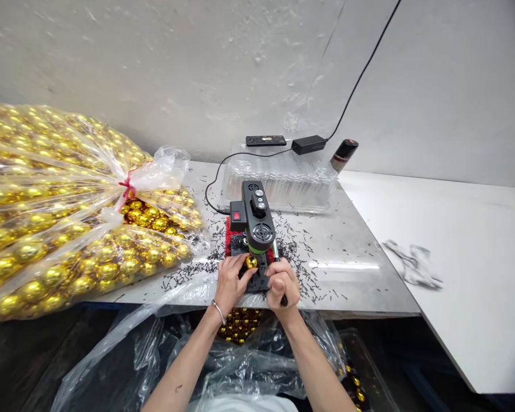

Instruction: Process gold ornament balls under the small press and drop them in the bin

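Just below the centre of the frame, the left hand (232, 281) pinches a gold ball (251, 262) between thumb and fingers, under the head of the black machine (258, 214). Beside it, the right hand (283, 284) is curled closed around the black-ended handle (284, 300). Small black pieces (302, 252) lie scattered over the grey surface (352, 246) around the machine.

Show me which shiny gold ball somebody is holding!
The gold ball in the left hand, just under the black machine. No other gold ball is held.
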`<action>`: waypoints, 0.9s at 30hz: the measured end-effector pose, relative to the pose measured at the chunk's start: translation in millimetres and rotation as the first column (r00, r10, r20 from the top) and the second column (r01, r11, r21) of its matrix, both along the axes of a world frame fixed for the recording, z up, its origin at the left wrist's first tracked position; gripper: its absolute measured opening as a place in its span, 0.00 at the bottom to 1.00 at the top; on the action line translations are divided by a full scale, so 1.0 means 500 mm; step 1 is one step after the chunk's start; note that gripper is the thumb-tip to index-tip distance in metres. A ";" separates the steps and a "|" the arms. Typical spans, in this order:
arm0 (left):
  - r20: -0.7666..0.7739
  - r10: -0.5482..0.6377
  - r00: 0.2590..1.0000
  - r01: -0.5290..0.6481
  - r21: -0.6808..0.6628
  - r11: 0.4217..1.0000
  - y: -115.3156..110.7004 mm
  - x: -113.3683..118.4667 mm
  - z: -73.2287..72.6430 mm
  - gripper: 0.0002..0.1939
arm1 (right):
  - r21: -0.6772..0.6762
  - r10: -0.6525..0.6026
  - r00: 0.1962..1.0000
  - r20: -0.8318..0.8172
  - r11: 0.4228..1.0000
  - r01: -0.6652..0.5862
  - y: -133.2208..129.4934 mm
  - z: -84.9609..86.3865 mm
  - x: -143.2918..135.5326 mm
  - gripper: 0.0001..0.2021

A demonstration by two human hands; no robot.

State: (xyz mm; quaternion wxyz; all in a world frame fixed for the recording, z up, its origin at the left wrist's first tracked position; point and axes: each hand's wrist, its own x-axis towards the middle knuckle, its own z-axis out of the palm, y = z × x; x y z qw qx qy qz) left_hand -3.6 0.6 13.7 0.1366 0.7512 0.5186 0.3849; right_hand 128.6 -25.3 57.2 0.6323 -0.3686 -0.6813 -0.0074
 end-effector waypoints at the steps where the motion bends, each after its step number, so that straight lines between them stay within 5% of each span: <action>1: 0.000 0.003 1.000 -0.003 0.003 1.000 0.000 0.000 0.000 0.14 | 0.000 -0.004 1.000 -0.014 1.000 0.004 0.001 -0.005 -0.001 0.17; 10: 0.014 -0.012 1.000 0.012 0.018 1.000 0.000 -0.003 -0.007 0.15 | 0.054 0.019 0.997 0.074 0.998 -0.023 0.010 -0.030 0.000 0.14; 13: 0.029 -0.016 0.999 0.016 -0.001 1.000 0.005 -0.002 -0.011 0.16 | 0.060 0.029 0.999 0.043 0.998 -0.031 0.006 0.002 -0.002 0.14; 17: 0.083 0.017 0.996 -0.016 -0.003 1.000 0.002 -0.002 -0.005 0.15 | -0.081 0.011 0.996 -0.092 0.997 -0.018 -0.007 0.089 -0.010 0.15; 22: 0.106 -0.023 0.994 0.015 0.071 0.997 -0.085 -0.025 -0.001 0.18 | -0.251 -0.014 0.987 -0.160 0.968 -0.027 -0.018 0.160 -0.017 0.17; 27: 0.043 -0.145 0.988 0.143 0.058 0.988 -0.179 -0.064 -0.014 0.22 | -0.211 -0.012 0.984 -0.180 0.977 -0.027 -0.019 0.138 -0.021 0.17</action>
